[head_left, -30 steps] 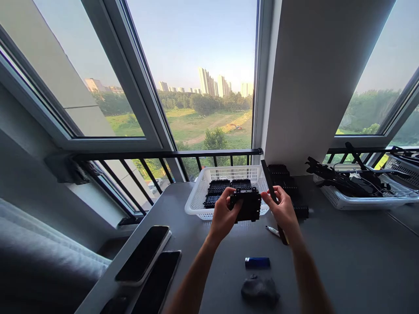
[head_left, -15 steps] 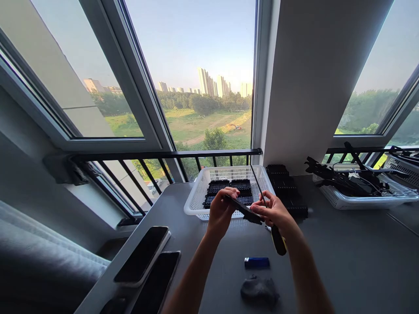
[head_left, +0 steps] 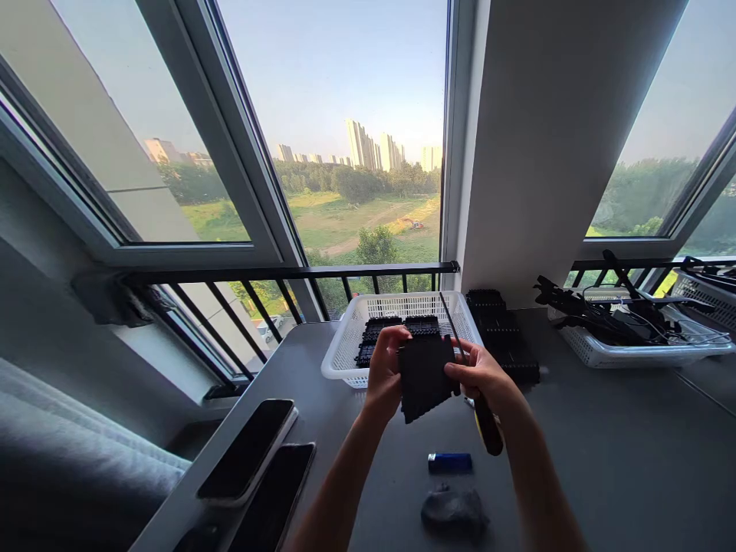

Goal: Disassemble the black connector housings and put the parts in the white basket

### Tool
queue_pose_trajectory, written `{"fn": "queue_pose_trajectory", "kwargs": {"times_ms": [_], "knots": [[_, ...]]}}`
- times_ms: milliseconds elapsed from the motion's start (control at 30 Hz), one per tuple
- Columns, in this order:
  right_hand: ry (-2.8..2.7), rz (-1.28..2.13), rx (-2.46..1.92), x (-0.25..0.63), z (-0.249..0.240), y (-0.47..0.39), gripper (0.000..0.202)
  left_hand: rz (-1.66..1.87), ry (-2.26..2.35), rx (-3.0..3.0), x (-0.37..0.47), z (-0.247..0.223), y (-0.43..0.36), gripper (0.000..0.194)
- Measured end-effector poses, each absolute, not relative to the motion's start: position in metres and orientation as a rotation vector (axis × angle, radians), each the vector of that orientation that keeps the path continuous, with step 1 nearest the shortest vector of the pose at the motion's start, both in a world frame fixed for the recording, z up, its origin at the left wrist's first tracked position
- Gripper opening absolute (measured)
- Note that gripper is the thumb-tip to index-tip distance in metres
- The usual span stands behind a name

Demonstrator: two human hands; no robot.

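A flat black panel [head_left: 426,374] with toothed edges hangs upright between my hands, its broad face toward me. My left hand [head_left: 386,369] pinches its left edge. With thumb and fingers, my right hand [head_left: 480,372] grips its right edge and also keeps hold of a screwdriver [head_left: 487,425], whose thin shaft points up and away while the black and yellow handle hangs below the palm. Behind the panel stands a white plastic basket [head_left: 339,360] with several similar black parts [head_left: 422,325] in it. My hands partly hide its front rim.
Stacked black parts [head_left: 500,330] stand right of the basket. Another white basket [head_left: 598,353] holds black strips and wires. A blue lighter [head_left: 450,462] and a dark grey lump [head_left: 454,507] lie nearer me. Two phones [head_left: 250,448] [head_left: 279,491] rest at the left table edge.
The black panel has turned from nearly edge-on to showing its broad face. Both hands still grip it, and the screwdriver stays in my right hand.
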State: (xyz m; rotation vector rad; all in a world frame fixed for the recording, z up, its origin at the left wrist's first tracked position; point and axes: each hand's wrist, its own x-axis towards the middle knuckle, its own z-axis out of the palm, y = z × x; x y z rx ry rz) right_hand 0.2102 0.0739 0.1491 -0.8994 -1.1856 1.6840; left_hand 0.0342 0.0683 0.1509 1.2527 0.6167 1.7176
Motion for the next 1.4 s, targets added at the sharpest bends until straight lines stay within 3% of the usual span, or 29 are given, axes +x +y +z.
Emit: {"fn": "queue_pose_trajectory", "kwargs": {"times_ms": [100, 333, 533, 1000, 1400], "knots": [[-1.197, 1.602, -0.917, 0.209, 0.151, 0.073, 0.062, 1.587, 0.635, 1.126, 0.036, 0.146, 0.069, 0.066], [-1.053, 1.353, -1.044, 0.21, 0.147, 0.076, 0.062, 1.411, 0.774, 0.963, 0.038, 0.146, 0.072, 0.038], [-1.04, 1.174, -1.091, 0.214, 0.146, 0.078, 0.058, 1.453, 0.787, 0.89, 0.027, 0.149, 0.077, 0.049], [-1.297, 0.906, -1.111, 0.214, 0.141, 0.079, 0.039, 1.382, 0.881, 1.271, 0.033, 0.148, 0.074, 0.032], [-1.387, 0.879, -1.105, 0.223, 0.141, 0.081, 0.039, 1.339, 0.781, 1.241, 0.032, 0.147, 0.075, 0.037]]}}
